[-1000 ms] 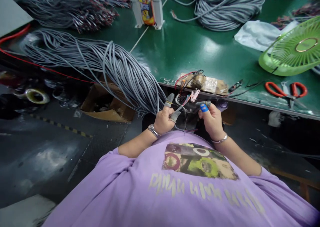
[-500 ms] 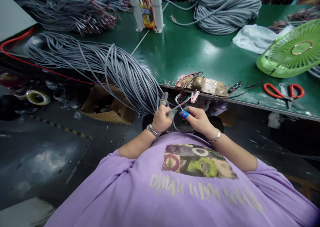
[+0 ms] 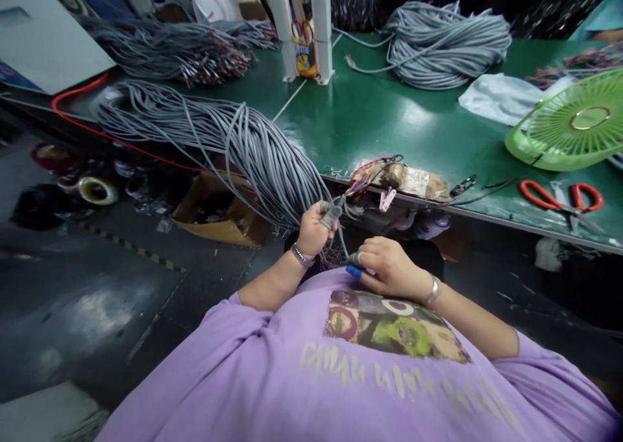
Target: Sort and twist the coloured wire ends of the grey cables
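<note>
My left hand (image 3: 314, 228), with grey finger cots and a wristwatch, is closed on the end of a grey cable (image 3: 331, 216) whose coloured inner wires (image 3: 360, 184) fan out toward the table edge. That cable comes from a thick bundle of grey cables (image 3: 253, 150) draped over the green table's (image 3: 379, 111) front edge. My right hand (image 3: 387, 267), with a blue finger cot and a bracelet, is curled low against my purple shirt, pinching something thin that I cannot make out. A taped brown block (image 3: 409, 179) with wires sits on the table edge just beyond my hands.
Red-handled scissors (image 3: 559, 195) and a green fan (image 3: 574, 121) lie at the right. A coil of grey cable (image 3: 442, 39) and a white bag (image 3: 501, 91) sit at the back. A cardboard box (image 3: 214, 211) is on the floor under the bundle. Another person sits far back left.
My right hand has dropped from beside the left hand down to my shirt. My left hand has lifted the cable end slightly toward the table edge. The view has tilted up.
</note>
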`<state>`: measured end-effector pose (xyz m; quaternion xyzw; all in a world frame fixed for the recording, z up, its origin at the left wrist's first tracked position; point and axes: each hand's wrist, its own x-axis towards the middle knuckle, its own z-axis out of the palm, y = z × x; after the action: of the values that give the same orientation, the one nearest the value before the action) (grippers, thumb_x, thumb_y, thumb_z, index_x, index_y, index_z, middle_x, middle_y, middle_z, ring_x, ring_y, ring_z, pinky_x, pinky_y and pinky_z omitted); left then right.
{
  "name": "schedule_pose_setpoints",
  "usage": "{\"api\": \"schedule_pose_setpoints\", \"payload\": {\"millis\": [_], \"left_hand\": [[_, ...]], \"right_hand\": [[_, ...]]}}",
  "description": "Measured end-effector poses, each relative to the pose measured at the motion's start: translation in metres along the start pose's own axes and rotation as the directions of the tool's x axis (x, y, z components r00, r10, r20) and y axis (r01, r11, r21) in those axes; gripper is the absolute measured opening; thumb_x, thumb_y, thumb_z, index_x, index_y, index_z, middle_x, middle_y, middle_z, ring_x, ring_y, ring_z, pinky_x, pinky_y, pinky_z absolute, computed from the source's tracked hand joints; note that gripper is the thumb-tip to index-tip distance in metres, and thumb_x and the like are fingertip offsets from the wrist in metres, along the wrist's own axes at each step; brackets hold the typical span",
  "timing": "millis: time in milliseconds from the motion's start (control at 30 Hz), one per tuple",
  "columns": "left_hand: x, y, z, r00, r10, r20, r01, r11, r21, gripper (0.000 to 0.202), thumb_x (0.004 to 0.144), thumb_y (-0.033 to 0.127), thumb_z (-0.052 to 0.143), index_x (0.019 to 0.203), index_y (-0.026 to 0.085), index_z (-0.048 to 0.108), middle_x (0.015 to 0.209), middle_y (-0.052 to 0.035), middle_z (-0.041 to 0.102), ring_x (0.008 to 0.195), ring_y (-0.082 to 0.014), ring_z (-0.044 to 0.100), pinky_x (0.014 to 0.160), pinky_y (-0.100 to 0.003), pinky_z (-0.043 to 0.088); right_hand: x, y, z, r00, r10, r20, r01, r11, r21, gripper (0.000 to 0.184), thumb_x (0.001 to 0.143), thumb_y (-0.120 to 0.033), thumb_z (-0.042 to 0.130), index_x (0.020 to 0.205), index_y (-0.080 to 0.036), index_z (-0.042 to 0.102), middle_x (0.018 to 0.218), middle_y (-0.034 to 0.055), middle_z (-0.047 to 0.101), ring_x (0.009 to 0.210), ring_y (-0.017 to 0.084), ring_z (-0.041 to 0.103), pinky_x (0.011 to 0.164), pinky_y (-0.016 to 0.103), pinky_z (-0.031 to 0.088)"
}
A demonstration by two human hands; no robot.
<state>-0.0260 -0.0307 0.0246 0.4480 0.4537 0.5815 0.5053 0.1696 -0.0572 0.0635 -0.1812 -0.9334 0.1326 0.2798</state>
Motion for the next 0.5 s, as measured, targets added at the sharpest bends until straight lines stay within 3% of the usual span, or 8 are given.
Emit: {"api": "schedule_pose_setpoints", "payload": {"millis": [67, 100, 167, 233, 300, 400, 500], "left_hand": [[0.002, 0.002, -0.004, 0.996, -0.045, 0.076, 0.057, 0.985, -0.164, 0.049, 0.069, 0.057, 0.077, 0.071, 0.017, 0.049, 0.046, 0.0091, 0.048, 0.033, -0.0016, 0.035, 0.034, -0.014, 0.022], [0.002, 0.003, -0.006, 0.990, -0.067, 0.126, 0.094, 0.969, -0.228, 0.050, 0.066, 0.057, 0.079, 0.070, 0.018, 0.049, 0.044, 0.0098, 0.045, 0.032, -0.0014, 0.032, 0.034, -0.015, 0.021], [0.001, 0.003, -0.010, 0.973, -0.098, 0.208, 0.159, 0.940, -0.302, 0.053, 0.062, 0.057, 0.082, 0.068, 0.017, 0.048, 0.040, 0.0105, 0.041, 0.031, -0.0013, 0.029, 0.034, -0.015, 0.021], [-0.002, 0.002, -0.013, 0.964, -0.112, 0.241, 0.188, 0.928, -0.321, 0.054, 0.058, 0.057, 0.084, 0.067, 0.017, 0.048, 0.039, 0.0104, 0.041, 0.030, -0.0015, 0.028, 0.034, -0.016, 0.021], [-0.005, 0.000, -0.014, 0.961, -0.116, 0.253, 0.195, 0.929, -0.315, 0.056, 0.055, 0.057, 0.086, 0.068, 0.017, 0.049, 0.041, 0.0096, 0.043, 0.031, -0.0018, 0.030, 0.033, -0.016, 0.020], [-0.008, -0.005, -0.015, 0.946, -0.113, 0.305, 0.201, 0.939, -0.277, 0.055, 0.057, 0.058, 0.085, 0.071, 0.016, 0.053, 0.045, 0.0080, 0.048, 0.032, -0.0018, 0.033, 0.032, -0.016, 0.020], [-0.009, -0.009, -0.017, 0.916, -0.137, 0.377, 0.228, 0.951, -0.208, 0.051, 0.061, 0.056, 0.084, 0.073, 0.015, 0.056, 0.047, 0.0069, 0.049, 0.032, -0.0018, 0.034, 0.033, -0.016, 0.021]], "right_hand": [[-0.002, 0.000, -0.003, 0.985, 0.157, -0.076, -0.147, 0.982, 0.121, 0.020, 0.094, -0.029, 0.052, 0.087, -0.017, 0.067, 0.070, 0.0046, 0.067, 0.062, 0.014, 0.056, 0.062, 0.029, 0.043], [-0.001, 0.000, -0.004, 0.952, 0.277, -0.131, -0.245, 0.944, 0.222, 0.018, 0.094, -0.031, 0.054, 0.093, -0.018, 0.067, 0.074, 0.0050, 0.069, 0.064, 0.015, 0.059, 0.063, 0.029, 0.045], [0.002, -0.001, -0.005, 0.833, 0.512, -0.209, -0.369, 0.796, 0.480, 0.020, 0.093, -0.037, 0.058, 0.102, -0.021, 0.066, 0.082, 0.0055, 0.072, 0.067, 0.015, 0.064, 0.062, 0.029, 0.050], [0.009, -0.003, -0.003, 0.720, 0.662, -0.209, -0.357, 0.611, 0.706, 0.027, 0.089, -0.042, 0.063, 0.108, -0.022, 0.063, 0.091, 0.0064, 0.073, 0.065, 0.015, 0.064, 0.059, 0.030, 0.052], [0.017, -0.004, 0.001, 0.669, 0.725, -0.162, -0.298, 0.461, 0.836, 0.035, 0.086, -0.046, 0.067, 0.112, -0.024, 0.060, 0.104, 0.0080, 0.073, 0.064, 0.014, 0.064, 0.058, 0.030, 0.053], [0.027, -0.004, 0.009, 0.687, 0.723, -0.067, -0.245, 0.318, 0.916, 0.045, 0.083, -0.047, 0.069, 0.120, -0.026, 0.057, 0.121, 0.0096, 0.068, 0.071, 0.015, 0.066, 0.057, 0.029, 0.054], [0.030, -0.003, 0.016, 0.758, 0.651, -0.047, -0.218, 0.320, 0.922, 0.049, 0.085, -0.043, 0.068, 0.128, -0.028, 0.053, 0.126, 0.0099, 0.066, 0.084, 0.018, 0.069, 0.063, 0.030, 0.057]]}}
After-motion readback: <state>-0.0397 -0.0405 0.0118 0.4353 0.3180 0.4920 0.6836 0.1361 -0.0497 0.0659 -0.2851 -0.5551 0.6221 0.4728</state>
